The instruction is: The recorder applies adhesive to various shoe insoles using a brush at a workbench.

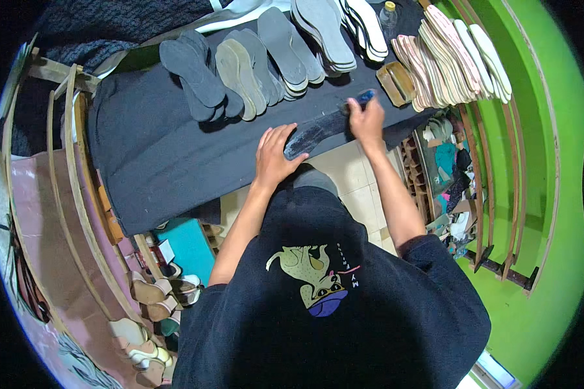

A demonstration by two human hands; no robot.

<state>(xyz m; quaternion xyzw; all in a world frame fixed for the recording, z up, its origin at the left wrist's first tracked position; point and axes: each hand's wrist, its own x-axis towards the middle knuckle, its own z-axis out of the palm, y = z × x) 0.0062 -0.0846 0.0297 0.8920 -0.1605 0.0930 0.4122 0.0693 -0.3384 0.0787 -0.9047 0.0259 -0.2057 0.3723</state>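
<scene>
My right hand [368, 123] is closed round a small tool with a blue end [366, 96], slightly blurred; its working end is hard to make out. My left hand [276, 154] lies on the near edge of the black cloth, thumb and fingers spread apart. Between the two hands runs a long dark patch with whitish streaks [315, 133]. I cannot tell whether it is a separate piece or part of the cloth. Just beyond stand stacks of grey shoe insoles [282, 48], with an olive-brown one [235, 71] among them.
Black cloth [143, 155] covers the table. At its right sit a brown box-shaped container [396, 84], cream insoles [444, 65] and a yellow-capped bottle [389, 18]. Wooden rails [78, 162] flank the left side. Shoes [152, 292] fill a lower left rack; scraps [451, 168] lie at lower right.
</scene>
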